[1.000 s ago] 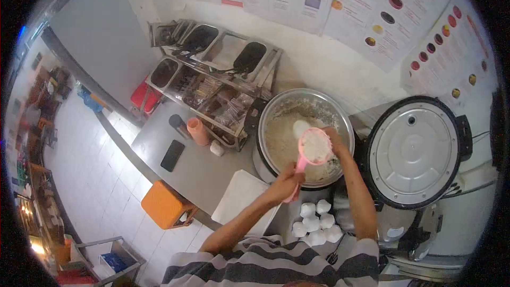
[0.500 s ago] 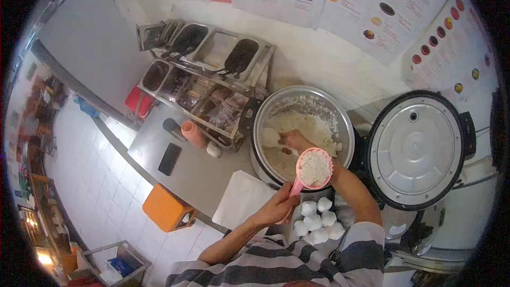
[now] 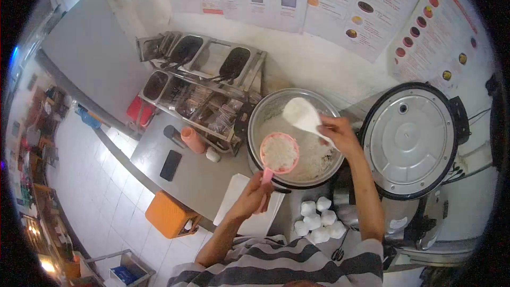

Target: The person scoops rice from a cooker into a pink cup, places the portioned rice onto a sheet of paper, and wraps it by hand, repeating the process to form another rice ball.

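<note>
One pink scoop point(image 3: 280, 151), filled with white rice, was held over the near left rim of a large metal pot point(image 3: 289, 93) at the counter's wall side. The left hand point(image 3: 252, 197) of a person in a striped shirt point(image 3: 287, 268) had its fingers wrapped narrowly around the scoop's handle. The right hand point(image 3: 339, 134) gripped a white paddle point(image 3: 302, 114) by its handle, the broad blade angled toward the wall above the rice point(image 3: 311, 151) in the pot. To the pot's right, a round lid point(image 3: 409, 141) stood open, its pale metal underside showing. A cluster of small white pieces point(image 3: 319, 220) sat at the counter's near edge, just in front of the shirt, and white sheets point(image 3: 231, 207) lay by the front edge to their left. Farther left, a dark phone point(image 3: 170, 165) rested near the counter's left edge, close to an orange bottle point(image 3: 193, 140) and a dark tumbler point(image 3: 172, 134). Printed posters point(image 3: 366, 5) covered the wall behind.
</note>
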The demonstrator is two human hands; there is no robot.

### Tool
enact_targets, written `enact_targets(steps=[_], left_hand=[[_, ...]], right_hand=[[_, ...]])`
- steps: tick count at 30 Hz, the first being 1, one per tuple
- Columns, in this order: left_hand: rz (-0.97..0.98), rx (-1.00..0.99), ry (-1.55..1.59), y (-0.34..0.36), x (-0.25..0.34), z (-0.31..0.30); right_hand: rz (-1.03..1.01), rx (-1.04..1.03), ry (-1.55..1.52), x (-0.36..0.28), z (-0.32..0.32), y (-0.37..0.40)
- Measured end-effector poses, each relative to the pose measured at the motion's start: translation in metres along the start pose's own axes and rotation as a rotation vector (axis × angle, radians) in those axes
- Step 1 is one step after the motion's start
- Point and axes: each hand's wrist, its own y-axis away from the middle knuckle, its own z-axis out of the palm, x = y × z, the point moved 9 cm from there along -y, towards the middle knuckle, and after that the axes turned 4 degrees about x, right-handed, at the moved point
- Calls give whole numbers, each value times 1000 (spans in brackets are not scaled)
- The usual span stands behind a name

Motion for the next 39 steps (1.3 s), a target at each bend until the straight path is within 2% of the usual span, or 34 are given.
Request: enact_targets(steps=[2, 4, 6, 8, 10, 12, 13, 14, 15, 16, 18, 19, 20, 22, 23, 24, 25, 27, 28, 30, 31, 32, 34, 35, 36, 37, 38, 39], left_hand=[[50, 6, -23, -5, 7, -3], [20, 18, -11, -12, 0, -3], [74, 25, -49, -19, -2, 8], [124, 34, -87, -20, -6, 13], [-30, 24, -13, -25, -18, 11], [2, 20, 17, -21, -16, 14], [35, 13, 61, -19, -12, 16], [47, 27, 72, -18, -9, 14], [18, 36, 91, -15, -11, 14], [-16, 44, 105, -11, -14, 13], [-31, 42, 99, -2, -21, 10], [-46, 30, 89, 4, -21, 9], [-46, 57, 92, 11, -19, 6], [-45, -68, 195, 39, -19, 18], [-90, -76, 210, 55, -24, 19], [-144, -30, 235, 68, -36, 12], [-157, -79, 250, 81, -46, 14], [-191, -162, 238, 98, -75, 11], [-221, -155, 253, 103, -91, 5], [-430, -155, 160, 113, -134, -3], [-405, -145, 30, 110, -168, -18], [-424, -160, 35, 110, -174, -23], [-112, -209, -608, 105, -163, -42], [-28, -194, -745, 108, -168, -61], [-43, -205, -735, 111, -183, -82], [-14, -90, -799, 109, -193, -114], [15, 26, -863, 109, -201, -146], [-47, 161, -821, 110, -210, -183]], right_hand=[[-157, 232, 299, -32, -12, 44], [-529, 368, 511, -71, 30, 91], [-728, 331, 897, -55, 91, 116], [-697, 365, 933, -45, 105, 127], [-697, 394, 965, -46, 94, 127], [-544, 339, 629, -34, 52, 119], [-555, 326, 627, -35, 45, 114], [-481, 417, 561, -33, 26, 107], [-401, 503, 495, -24, 10, 103], [-404, 487, 494, -7, 8, 92], [-420, 329, 925, 37, 30, 62], [-537, 438, 1099, 27, 45, 69], [-547, 415, 1085, 25, 55, 67], [-649, 489, 581, 16, 59, 85], [-420, 308, 193, 45, 64, 79], [-357, 269, 175, 92, 75, 84], [-303, 216, -176, 156, 88, 91], [56, 182, -708, 237, 150, 124], [144, 237, -952, 201, 171, 152], [179, 165, -1377, 220, 216, 178], [185, 190, -1375, 230, 223, 181], [238, 159, -1371, 240, 234, 185], [301, 150, -1361, 252, 252, 187], [328, 263, -1267, 262, 251, 180], [359, 371, -1172, 273, 250, 177], [264, 283, -1203, 293, 257, 164], [259, 373, -844, 304, 256, 158], [138, 487, -330, 292, 252, 146]])
